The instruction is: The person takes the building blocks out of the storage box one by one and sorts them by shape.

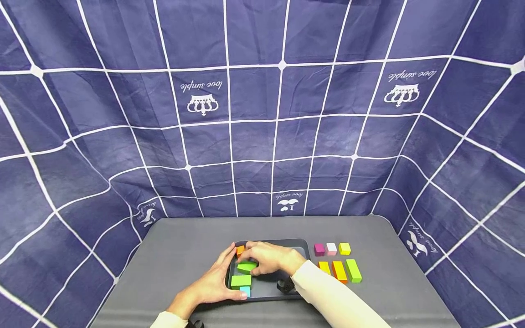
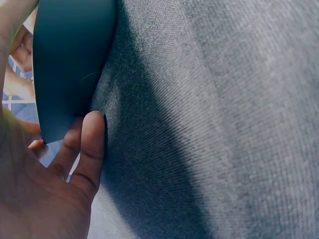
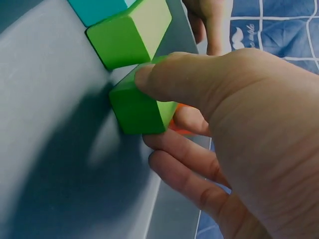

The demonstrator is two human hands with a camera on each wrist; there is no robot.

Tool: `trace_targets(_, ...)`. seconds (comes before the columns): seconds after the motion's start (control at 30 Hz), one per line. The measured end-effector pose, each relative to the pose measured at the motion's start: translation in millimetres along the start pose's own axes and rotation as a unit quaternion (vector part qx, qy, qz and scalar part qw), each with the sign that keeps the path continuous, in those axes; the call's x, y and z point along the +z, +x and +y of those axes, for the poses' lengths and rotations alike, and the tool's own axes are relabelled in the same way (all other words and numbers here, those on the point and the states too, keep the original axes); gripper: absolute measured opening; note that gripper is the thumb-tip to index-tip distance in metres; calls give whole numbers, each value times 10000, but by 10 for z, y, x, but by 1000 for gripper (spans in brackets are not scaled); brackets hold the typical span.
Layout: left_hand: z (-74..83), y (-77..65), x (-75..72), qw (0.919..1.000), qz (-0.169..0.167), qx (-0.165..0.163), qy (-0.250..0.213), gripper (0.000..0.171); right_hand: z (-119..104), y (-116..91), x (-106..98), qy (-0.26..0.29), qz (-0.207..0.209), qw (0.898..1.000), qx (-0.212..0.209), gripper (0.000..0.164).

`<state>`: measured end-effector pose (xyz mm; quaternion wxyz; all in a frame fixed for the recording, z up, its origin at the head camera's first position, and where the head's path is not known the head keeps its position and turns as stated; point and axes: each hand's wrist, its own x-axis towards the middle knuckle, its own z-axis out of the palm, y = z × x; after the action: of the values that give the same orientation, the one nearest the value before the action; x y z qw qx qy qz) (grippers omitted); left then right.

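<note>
Right hand [image 1: 265,258]: thumb and fingers pinching first green block [image 1: 245,267], inside tray [image 1: 270,288] near its left edge. Left hand [image 1: 212,284]: fingers extended, touching the tray's left end. Second green block [image 1: 240,281], just beside; cyan block [image 1: 245,290], near-left corner; orange block [image 1: 240,250], far-left corner.

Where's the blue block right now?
In the head view, the blue block is inside the tray, at its near left corner, beside the thumb of the left hand and just nearer than the unheld green block.
</note>
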<state>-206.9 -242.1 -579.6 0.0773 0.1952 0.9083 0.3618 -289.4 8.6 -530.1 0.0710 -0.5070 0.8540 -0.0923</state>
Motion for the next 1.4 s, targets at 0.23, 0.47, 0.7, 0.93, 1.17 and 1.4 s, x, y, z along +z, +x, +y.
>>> trace_targets(0.23,6,-15,-8,10000,-56,41,5,146,22,-71,41,143,-28,9998,164,63)
trace_targets(0.47,22,-33,-33,10000,-48,-1,-17,146,37,-109,63,414,-30,9990,155,63)
trace_targets(0.7,7,-24,-37,9998,-126,-104,80,146,104,-178,28,425,-116,9980,443,60)
trace_targets(0.93,-6,-3,-37,9999,-46,-97,79,147,177,-218,15,346,-81,9988,340,61)
trace_targets(1.17,25,-9,-32,9999,-29,-118,57,148,140,-290,-14,176,-24,9992,347,61)
trace_targets(1.4,8,7,-48,9999,-67,-128,83,149,169,-323,9,64,11,9995,301,60)
